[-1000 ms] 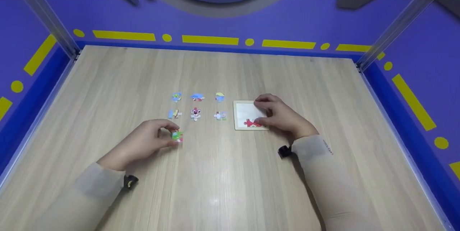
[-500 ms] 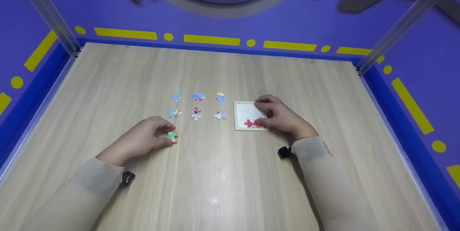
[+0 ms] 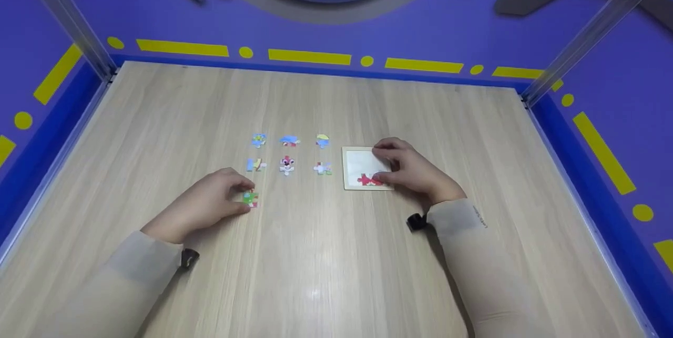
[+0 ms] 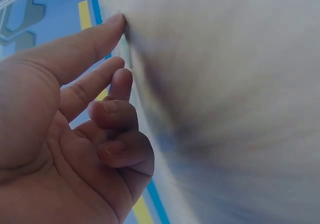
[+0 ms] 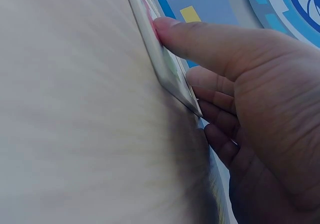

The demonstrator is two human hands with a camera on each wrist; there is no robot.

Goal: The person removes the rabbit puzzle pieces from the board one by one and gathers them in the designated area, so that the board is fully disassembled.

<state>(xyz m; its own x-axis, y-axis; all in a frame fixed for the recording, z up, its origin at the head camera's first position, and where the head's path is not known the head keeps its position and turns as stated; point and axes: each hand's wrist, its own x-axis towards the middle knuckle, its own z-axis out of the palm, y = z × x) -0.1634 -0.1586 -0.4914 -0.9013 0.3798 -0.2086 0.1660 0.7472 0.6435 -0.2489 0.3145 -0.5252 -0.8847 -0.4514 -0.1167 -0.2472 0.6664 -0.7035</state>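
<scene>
In the head view, my left hand (image 3: 207, 204) pinches a green jigsaw piece (image 3: 251, 200) with pink at its lower corner, thumb at the near edge and index finger at the far edge. The piece lies flat at the tabletop. In the left wrist view the other fingers are loosely curled. My right hand (image 3: 413, 170) grips the right side of a square puzzle tray (image 3: 344, 170) with a white base. Its thumb presses on red pieces (image 3: 365, 180) along the tray's near side, and the fingers reach the far edge. The hand hides the tray's right part.
Several loose jigsaw pieces lie in two rows left of the tray, among them a pink face piece (image 3: 286, 165) and a yellow-and-blue piece (image 3: 322, 141). The wooden table (image 3: 315, 264) is enclosed by blue-purple panels (image 3: 315, 33) at the back and sides.
The left hand has shifted slightly left with the green jigsaw piece and turned it a little, so it sits straighter below the left column. The right hand and tray have stayed put.
</scene>
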